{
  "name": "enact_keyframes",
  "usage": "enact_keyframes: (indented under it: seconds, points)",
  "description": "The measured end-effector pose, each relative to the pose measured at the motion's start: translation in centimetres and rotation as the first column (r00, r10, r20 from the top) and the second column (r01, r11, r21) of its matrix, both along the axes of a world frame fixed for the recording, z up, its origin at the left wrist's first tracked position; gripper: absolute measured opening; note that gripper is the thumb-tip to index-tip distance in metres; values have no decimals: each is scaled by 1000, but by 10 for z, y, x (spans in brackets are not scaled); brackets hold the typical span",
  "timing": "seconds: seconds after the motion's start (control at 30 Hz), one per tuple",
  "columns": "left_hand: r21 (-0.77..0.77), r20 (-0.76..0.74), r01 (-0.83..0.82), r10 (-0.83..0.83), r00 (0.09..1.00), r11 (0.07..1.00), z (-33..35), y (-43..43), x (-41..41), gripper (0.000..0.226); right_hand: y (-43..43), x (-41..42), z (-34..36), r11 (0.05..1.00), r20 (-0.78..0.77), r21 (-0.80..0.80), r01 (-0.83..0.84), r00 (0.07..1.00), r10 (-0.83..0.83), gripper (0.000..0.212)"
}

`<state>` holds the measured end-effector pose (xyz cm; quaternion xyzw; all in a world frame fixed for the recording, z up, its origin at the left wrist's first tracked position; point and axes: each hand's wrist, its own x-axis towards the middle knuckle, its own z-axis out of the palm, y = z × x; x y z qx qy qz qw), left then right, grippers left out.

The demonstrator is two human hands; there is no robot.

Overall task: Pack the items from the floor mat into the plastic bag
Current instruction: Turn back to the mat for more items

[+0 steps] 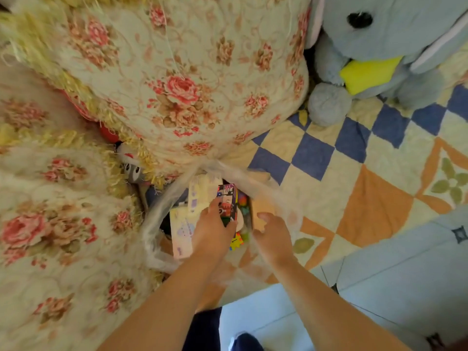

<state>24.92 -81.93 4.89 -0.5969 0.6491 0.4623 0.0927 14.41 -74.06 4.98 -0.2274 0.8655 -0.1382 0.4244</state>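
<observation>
A clear plastic bag (157, 219) stands open at the middle of the view, at the edge of the patterned floor mat (359, 198). My left hand (212, 231) reaches into the bag and grips a small colourful printed box (229, 202), thumb on its front face. My right hand (273, 234) is at the bag's right rim, fingers curled around the plastic, beside a tan cardboard piece (262, 211). Inside the bag lie white printed packs (183, 229) and small bright toys (240, 240), partly hidden by my hands.
A flowered quilt (177, 84) with a yellow fringe is heaped behind and left of the bag. A grey plush elephant (379, 46) with a yellow patch sits at the upper right. A small plush toy (133, 168) peeks from under the quilt. Pale floor tiles (405, 274) lie lower right.
</observation>
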Motion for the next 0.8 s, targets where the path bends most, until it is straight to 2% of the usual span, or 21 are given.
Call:
enact_keyframes:
  seconds: [0.17,0.43,0.6,0.8]
  points:
    - [-20,3,74,-74,997,997,11,1,-19,56,25,2,8,998,20,18,64,998,-65,40]
    - [-53,-23,317,-318,948,947,43,48,-31,44,75,-5,49,976,-14,-52,211,977,-212,36]
    - [-92,-46,543,-548,835,835,76,98,-56,50,150,-23,88,940,-80,-101,325,939,-334,39]
    - [-189,-71,764,-785,616,616,123,212,-101,51,291,-28,134,795,-144,-184,578,784,-604,41]
